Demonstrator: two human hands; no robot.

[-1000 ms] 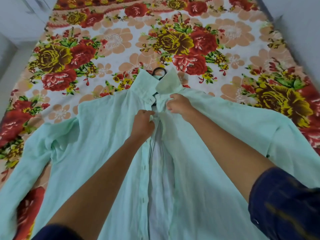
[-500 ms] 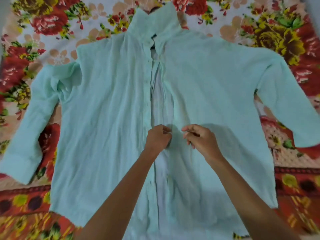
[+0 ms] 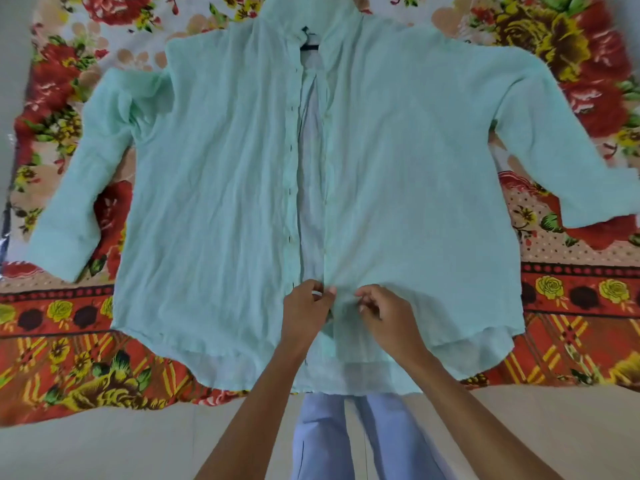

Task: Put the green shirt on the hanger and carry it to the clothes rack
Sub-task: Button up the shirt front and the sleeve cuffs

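Green shirt (image 3: 214,174) laid flat, front up, on the floral bedsheet (image 3: 52,313) — collar at the far end, hem at the near edge, long axis running far to near. Sleeves thrown out left and right, cuffs angling nearward. Front placket unbuttoned along most of its length, pale lining showing in the gap. Dark bit of hanger (image 3: 309,46) peeking out at the neck opening, inside the shirt.

Left hand (image 3: 304,315) pinching the left placket edge low on the front, fingers curled tight on the cloth. Right hand (image 3: 384,313) pinching the right placket edge just beside it, fingertips nearly meeting. Both grips narrow, holding fabric only.

Against half a second ago — hands worked down from mid-placket to just above the hem. View pulled nearer too: hem fully in sight, plus light blue trousers (image 3: 325,438) and pale floor (image 3: 104,448) below the bed edge. Shirt itself lying as before.
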